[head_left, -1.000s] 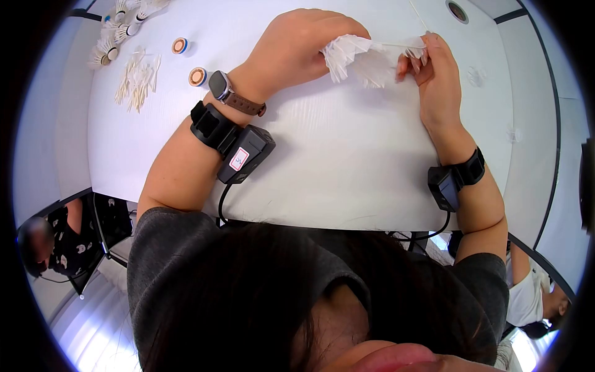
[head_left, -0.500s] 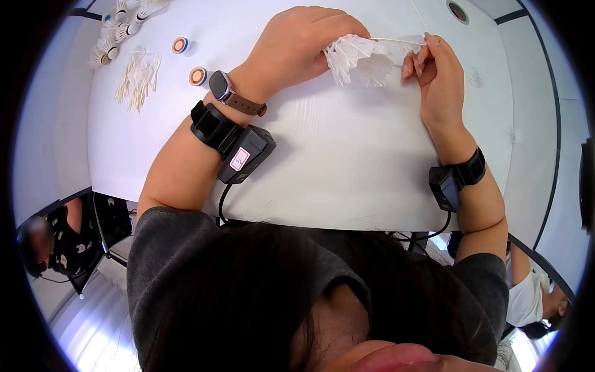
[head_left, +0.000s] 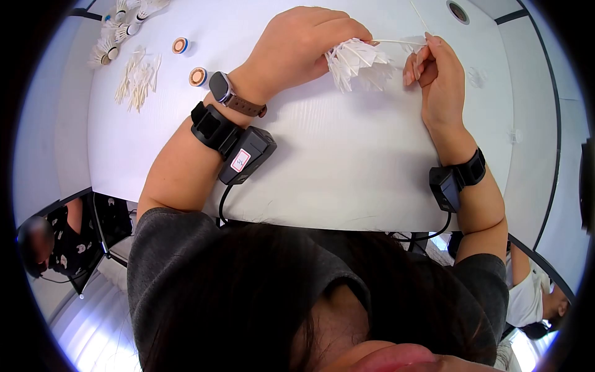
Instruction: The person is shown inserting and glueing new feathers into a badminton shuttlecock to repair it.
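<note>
While the left hand (head_left: pixel 296 43) curls shut around a shuttlecock (head_left: pixel 354 59) at the top centre of the frame, the white feather skirt fans out from its fingers toward the right. Just beside it, the right hand (head_left: pixel 437 77) pinches a single feather (head_left: pixel 403 42) between thumb and fingertips, its thin quill running level to the left and reaching the shuttlecock's skirt. Both hands hover over the far part of a white table (head_left: pixel 347 161), which fills the upper half of the frame.

On the left wrist sit a watch (head_left: pixel 220 85) with a brown strap and, lower on the forearm, a black band with a box (head_left: pixel 243 155) and cable. A like box (head_left: pixel 444 186) is strapped to the right wrist.

In the upper left of the frame, well apart from the hands, lie a heap of loose feathers (head_left: pixel 137 77), two round cork bases (head_left: pixel 198 76), and several finished shuttlecocks (head_left: pixel 114 31) at the table's edge.

Dark hair and a grey shirt (head_left: pixel 186 260) fill the bottom of the frame. Another person (head_left: pixel 46 245) sits at the lower left, and one more at the lower right (head_left: pixel 533 297).
</note>
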Tool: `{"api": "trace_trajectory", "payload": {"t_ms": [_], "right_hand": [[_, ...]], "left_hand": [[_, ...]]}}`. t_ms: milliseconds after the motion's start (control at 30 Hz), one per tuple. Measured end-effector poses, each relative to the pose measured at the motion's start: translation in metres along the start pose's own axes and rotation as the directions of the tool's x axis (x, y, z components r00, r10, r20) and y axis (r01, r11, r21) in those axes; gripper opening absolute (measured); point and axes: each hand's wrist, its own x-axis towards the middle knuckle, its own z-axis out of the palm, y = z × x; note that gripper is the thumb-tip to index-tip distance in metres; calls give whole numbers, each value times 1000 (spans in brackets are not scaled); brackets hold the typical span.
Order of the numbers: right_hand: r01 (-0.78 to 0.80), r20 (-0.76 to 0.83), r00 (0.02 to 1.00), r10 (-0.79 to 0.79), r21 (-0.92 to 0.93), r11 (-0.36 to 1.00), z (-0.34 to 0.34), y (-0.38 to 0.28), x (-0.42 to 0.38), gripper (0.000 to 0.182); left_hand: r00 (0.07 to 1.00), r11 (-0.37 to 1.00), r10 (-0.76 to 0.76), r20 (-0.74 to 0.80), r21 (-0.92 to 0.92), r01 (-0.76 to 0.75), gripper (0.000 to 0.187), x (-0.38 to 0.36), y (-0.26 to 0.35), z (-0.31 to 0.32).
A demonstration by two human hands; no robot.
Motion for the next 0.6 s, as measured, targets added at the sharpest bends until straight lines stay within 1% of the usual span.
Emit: {"api": "trace_trajectory", "payload": {"t_ms": [500,600], "right_hand": [[-24,26,999,24,2,1000,-2,1,-1,34],[-29,31,999,29,4,1000,-2,1,-1,34]], "left_hand": [[1000,1000,-2,1,27,2,24,1,2,-1],[1000,1000,-25,1,2,25,24,1,2,0]]}}
